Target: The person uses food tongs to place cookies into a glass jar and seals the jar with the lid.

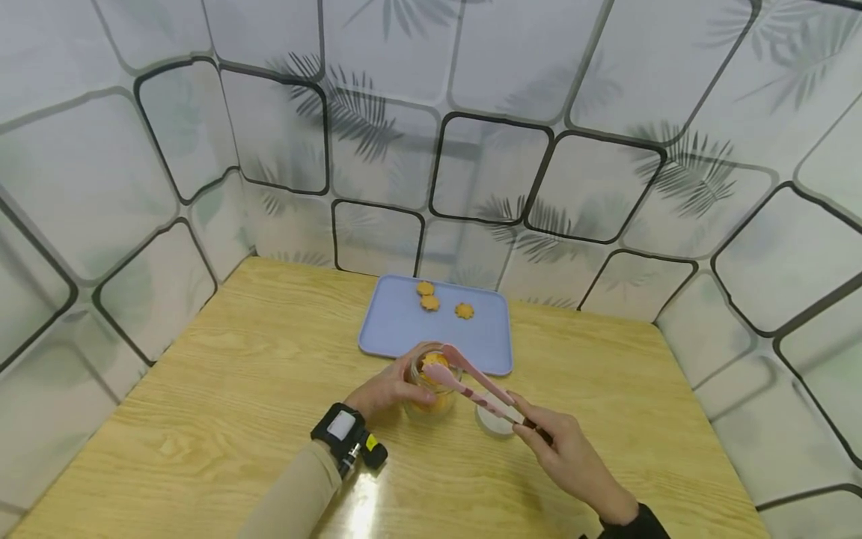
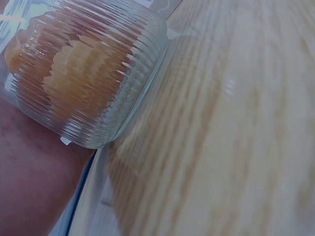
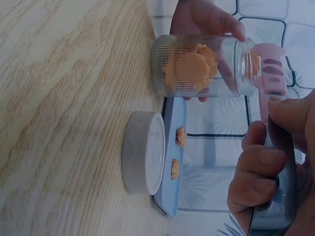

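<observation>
My left hand (image 1: 382, 389) grips a ribbed clear glass jar (image 1: 431, 410) around its side, thumb across the near face. The jar stands upright on the table with its mouth uncovered. Several scalloped orange-brown cookies (image 3: 189, 69) lie inside, seen through the glass in both wrist views. In my right hand (image 1: 569, 453) is a pair of pink tongs (image 1: 481, 374) with dark handles, held from the right. The tongs' tips are at the jar mouth, on either side of a cookie (image 1: 434, 362) there. Whether they pinch it, I cannot tell.
Behind the jar lies a blue tray (image 1: 390, 322) with two cookies (image 1: 429, 302) touching at its back and a single cookie (image 1: 465, 311) farther right. A round white lid (image 3: 140, 152) rests on the wooden table (image 1: 222, 389) right of the jar. Patterned curtains enclose the table's back and sides.
</observation>
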Demonstrator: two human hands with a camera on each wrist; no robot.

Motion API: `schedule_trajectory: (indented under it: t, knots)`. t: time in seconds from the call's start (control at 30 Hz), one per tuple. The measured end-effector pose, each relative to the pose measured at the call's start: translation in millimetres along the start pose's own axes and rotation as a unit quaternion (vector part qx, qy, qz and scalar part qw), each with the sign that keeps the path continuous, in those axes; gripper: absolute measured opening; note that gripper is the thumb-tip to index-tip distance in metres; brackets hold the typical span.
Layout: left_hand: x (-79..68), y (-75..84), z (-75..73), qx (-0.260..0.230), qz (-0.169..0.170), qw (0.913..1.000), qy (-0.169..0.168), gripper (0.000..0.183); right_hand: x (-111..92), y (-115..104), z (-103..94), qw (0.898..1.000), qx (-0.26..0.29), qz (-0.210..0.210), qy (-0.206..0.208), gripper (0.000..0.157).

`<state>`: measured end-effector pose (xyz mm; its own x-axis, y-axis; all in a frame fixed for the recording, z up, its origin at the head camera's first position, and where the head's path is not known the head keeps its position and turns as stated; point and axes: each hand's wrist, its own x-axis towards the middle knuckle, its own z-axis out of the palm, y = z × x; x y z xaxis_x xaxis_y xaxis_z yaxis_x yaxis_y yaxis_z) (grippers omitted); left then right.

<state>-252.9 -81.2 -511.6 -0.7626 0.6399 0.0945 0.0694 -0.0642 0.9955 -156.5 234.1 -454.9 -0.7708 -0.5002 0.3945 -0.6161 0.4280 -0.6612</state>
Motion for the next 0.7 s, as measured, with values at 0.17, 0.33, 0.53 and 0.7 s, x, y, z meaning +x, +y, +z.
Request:
schedule_trajectory:
  t: [0.17,0.33,0.53,0.7]
  knots:
    - [1.3,-0.4,0.6,-0.009,-0.005,0.9999,-0.004,0.086,-2.0,0.7,-1.6,1.000,0.005,-0.002,-0.008,0.047]
    - [1.6,-1.5,-0.4,-0.005,0.001,1.0000,-0.005,0.085,-1.9,0.6,-1.3,1.000,0.010,0.000,-0.018,0.048]
    - [0.5,-0.2,-0.7,-0.008,0.008,0.9999,-0.009,0.085,-1.8,-0.2,-1.0,1.000,0.011,-0.002,-0.027,0.048]
    - [1.2,0.4,0.2,-0.005,0.018,0.9998,-0.009,0.084,-3.0,-0.7,-1.3,1.000,0.004,-0.005,-0.027,0.049]
